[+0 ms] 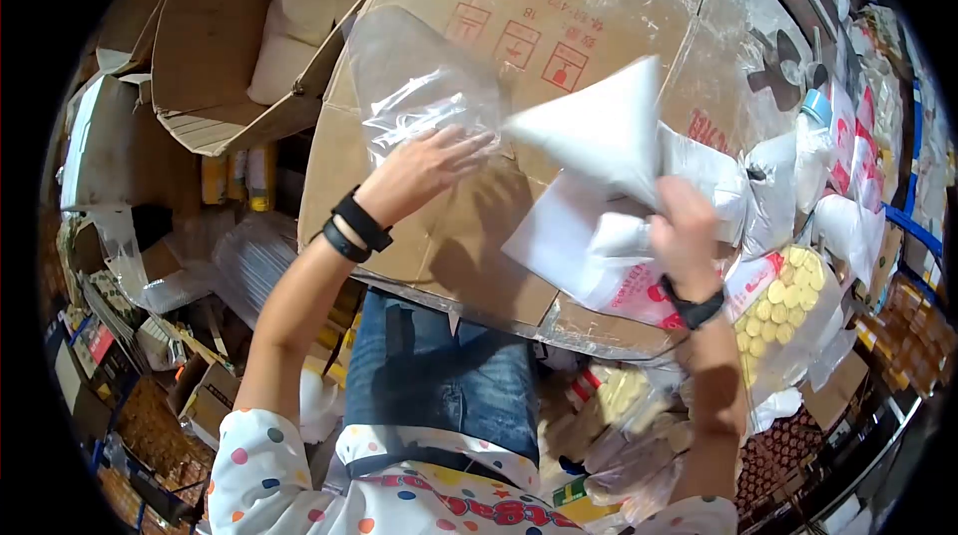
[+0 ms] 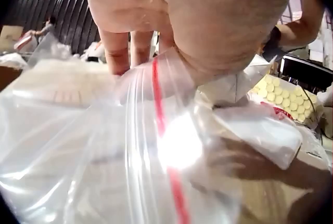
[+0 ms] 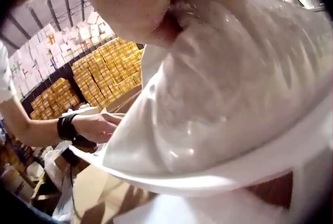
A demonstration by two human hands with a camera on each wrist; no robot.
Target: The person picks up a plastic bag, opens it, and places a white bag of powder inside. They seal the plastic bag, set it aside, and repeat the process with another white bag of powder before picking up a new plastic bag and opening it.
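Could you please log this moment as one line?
left hand: touches clear red-striped plastic bag; right hand: grips glossy white plastic packet; surface: brown cardboard

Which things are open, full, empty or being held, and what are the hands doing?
Clear zip bag: looks empty; can't tell if it's sealed
White pouch: held, tilted, looks plump
Left hand: touching the clear zip bag
Right hand: gripping the white pouch
Cardboard box: open, with pale bundles inside
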